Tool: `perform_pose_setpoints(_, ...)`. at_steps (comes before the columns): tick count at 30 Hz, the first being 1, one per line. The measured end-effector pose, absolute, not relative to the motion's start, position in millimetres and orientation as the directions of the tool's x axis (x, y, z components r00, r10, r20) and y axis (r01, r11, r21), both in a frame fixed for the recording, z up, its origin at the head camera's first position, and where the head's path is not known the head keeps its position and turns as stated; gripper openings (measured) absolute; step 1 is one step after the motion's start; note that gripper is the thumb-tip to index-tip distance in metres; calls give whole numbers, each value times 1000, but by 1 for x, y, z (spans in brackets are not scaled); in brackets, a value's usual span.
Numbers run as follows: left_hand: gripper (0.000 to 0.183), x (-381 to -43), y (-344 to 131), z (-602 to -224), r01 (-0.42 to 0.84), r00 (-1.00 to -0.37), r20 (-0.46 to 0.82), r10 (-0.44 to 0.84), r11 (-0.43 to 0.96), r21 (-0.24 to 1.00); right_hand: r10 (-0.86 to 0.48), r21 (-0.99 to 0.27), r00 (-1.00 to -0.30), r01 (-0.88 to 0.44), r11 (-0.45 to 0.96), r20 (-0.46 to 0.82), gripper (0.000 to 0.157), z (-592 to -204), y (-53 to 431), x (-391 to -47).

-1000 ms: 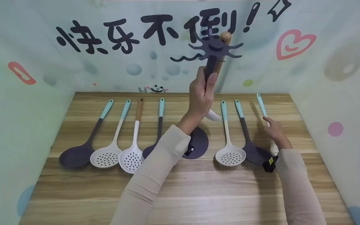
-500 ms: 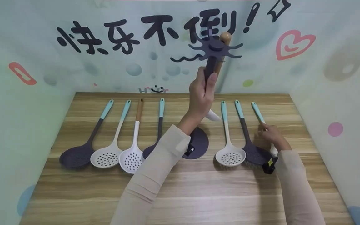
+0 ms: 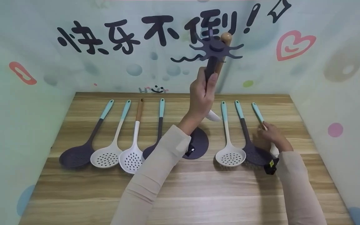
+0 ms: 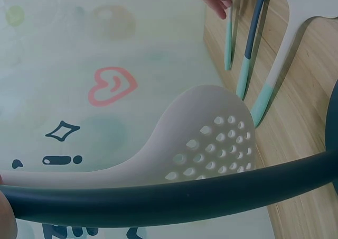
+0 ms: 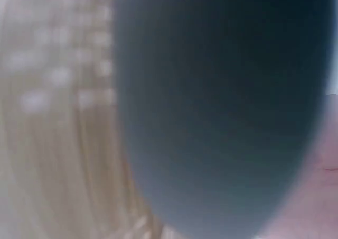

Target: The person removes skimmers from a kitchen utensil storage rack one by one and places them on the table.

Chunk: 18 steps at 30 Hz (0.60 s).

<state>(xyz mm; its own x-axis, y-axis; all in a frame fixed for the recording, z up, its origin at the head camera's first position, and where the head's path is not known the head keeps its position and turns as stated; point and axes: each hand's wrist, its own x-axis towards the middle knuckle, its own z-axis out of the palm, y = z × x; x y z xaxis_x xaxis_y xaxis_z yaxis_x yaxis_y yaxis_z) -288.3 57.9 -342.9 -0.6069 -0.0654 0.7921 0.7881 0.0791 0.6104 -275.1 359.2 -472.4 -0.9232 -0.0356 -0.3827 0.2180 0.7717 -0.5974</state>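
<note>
My left hand point(image 3: 201, 98) grips the dark pole of a utensil stand point(image 3: 212, 65) whose top spreads into several curved hooks. Its round base point(image 3: 201, 143) rests on the table. Held against the pole is a white skimmer point(image 3: 226, 39) with a wooden handle; its perforated head point(image 4: 211, 128) shows in the left wrist view. At the right, my right hand point(image 3: 273, 132) pinches the shaft of a white skimmer point(image 3: 257, 112) with a turquoise handle, its head mostly hidden behind the hand. A blurred dark rounded shape point(image 5: 222, 107) fills most of the right wrist view.
Left of the stand lie a dark skimmer point(image 3: 77, 156), a cream one point(image 3: 106, 157), a white one point(image 3: 133, 161) and a dark utensil point(image 3: 160, 125) partly behind my sleeve. Right of it lie a cream skimmer point(image 3: 230, 156) and a dark one point(image 3: 256, 155). Printed cloth walls surround the table point(image 3: 198, 193).
The turquoise-handled skimmer at the right has come down and slightly left with my right hand, then stayed put over the last half second. My left hand has not moved.
</note>
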Motion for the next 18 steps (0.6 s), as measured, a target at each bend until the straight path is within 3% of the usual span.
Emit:
perform_pose_setpoints(11, 7, -288, 58, -343, 779, -621, 782, -52, 74, 623, -26, -640, -927, 239, 730, -375, 68, -439, 352, -276)
perform_pose_setpoints(18, 7, -288, 58, -343, 780, -618, 785, -57, 80, 620, -49, -679, -956, 169, 714, -289, 69, -414, 329, -275)
